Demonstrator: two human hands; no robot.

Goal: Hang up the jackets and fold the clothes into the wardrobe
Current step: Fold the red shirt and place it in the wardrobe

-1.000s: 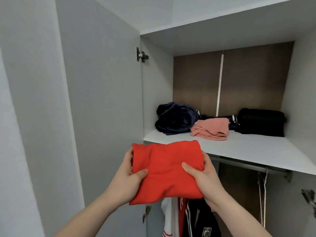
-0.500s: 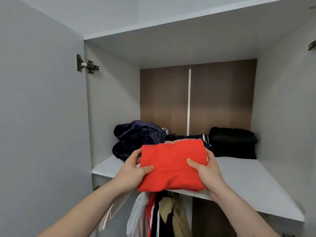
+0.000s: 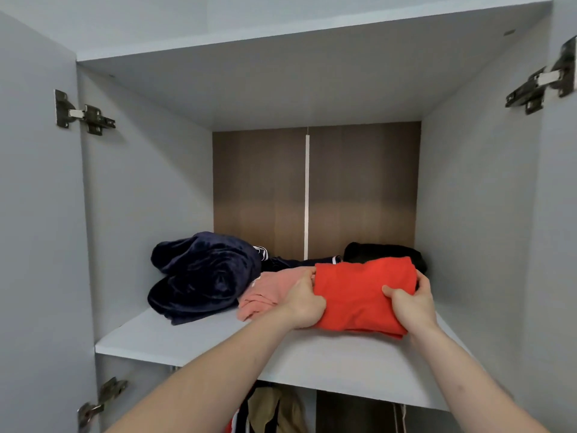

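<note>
Wardrobe [image 3: 468,214], grey-white laminate with a brown wood-grain back panel, both doors open; its upper shelf [image 3: 187,342] carries the folded clothes. Far left lies a bundled dark navy velvet garment [image 3: 203,276]; far right, a folded black garment [image 3: 374,251], partly hidden. Between them, near the shelf's middle, sits a folded salmon-pink garment [image 3: 265,292]. The folded bright red cloth garment [image 3: 362,295] lies just right of the pink one and in front of the black one, its near edge apparently on the shelf, its long axis running left to right. The left hand [image 3: 304,303] grips its left edge, thumb on top; the right hand [image 3: 412,303] grips its right edge likewise, so the garment spans both grips and neither hand is nearer. Judged from this, the coming move is a short push toward the far panel, then release. Below the shelf, hanging clothes [image 3: 274,410] are partly visible. No legible brand, label or writing appears.
</note>
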